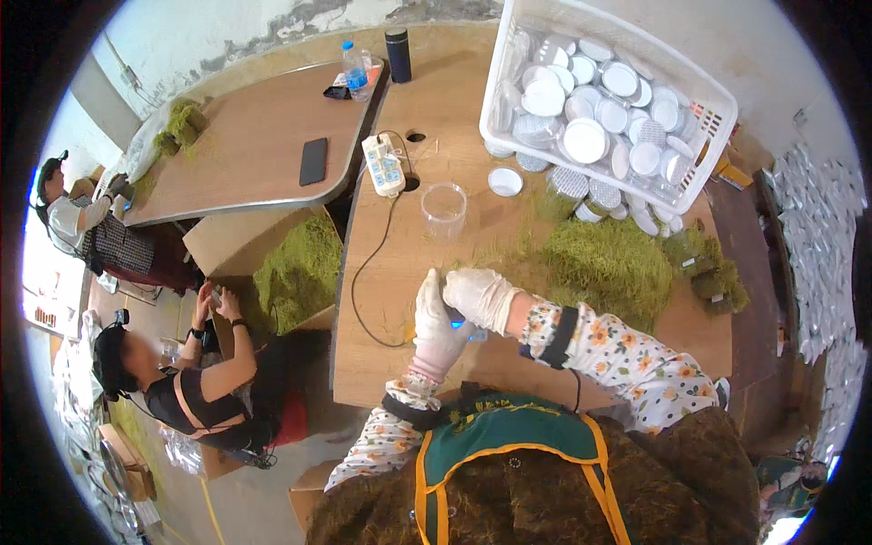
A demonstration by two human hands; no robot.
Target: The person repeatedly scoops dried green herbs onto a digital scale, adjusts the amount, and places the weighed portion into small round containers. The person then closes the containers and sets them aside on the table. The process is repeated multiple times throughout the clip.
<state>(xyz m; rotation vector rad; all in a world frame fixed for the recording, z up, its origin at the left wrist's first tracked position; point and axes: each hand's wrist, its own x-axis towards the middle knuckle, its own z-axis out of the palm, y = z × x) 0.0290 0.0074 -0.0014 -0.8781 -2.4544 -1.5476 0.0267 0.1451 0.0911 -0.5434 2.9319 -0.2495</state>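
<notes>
Left hand (pixel 436 329) and right hand (pixel 480 298) meet, curled — apparently handling something small (grip hidden, can't tell). Next likely calls for green moss (pixel 604 263) lying nearby.

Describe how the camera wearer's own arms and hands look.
The left hand and right hand wear off-white gloves. Both sleeves are white, printed with orange-yellow flowers and green leaves. A black left band and black right band circle them; a thin dark cable shows near the right one.
</notes>
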